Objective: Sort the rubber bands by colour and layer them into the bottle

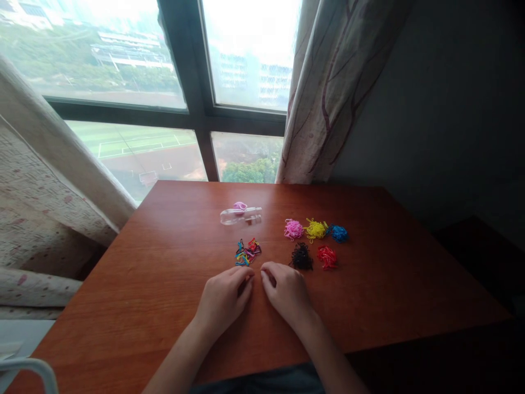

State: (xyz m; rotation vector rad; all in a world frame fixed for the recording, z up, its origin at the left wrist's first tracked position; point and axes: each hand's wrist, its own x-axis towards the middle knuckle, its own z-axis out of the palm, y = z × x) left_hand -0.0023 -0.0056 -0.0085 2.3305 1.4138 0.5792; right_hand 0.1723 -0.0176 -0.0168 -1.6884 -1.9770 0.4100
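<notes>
My left hand [228,291] rests on the table with fingers curled and thumb drawn toward the fingertips. Facing it across a narrow gap is my right hand [286,290], curled the same way. Anything pinched in either is too small or hidden to make out. Just beyond my left fingertips lies a small mixed heap of coloured rubber bands [248,253]. To the right are single-colour heaps: black rubber bands [302,256] nearest my right hand, red rubber bands [327,257], pink rubber bands [293,229], yellow rubber bands [316,230] and blue rubber bands [339,233].
A clear plastic container [235,216] lies on its side behind the mixed heap, with a pink-purple piece [240,207] against it. The brown wooden table [135,284] reaches to a window, with curtains [328,82] at both sides. A white curved rail [35,365] stands at lower left.
</notes>
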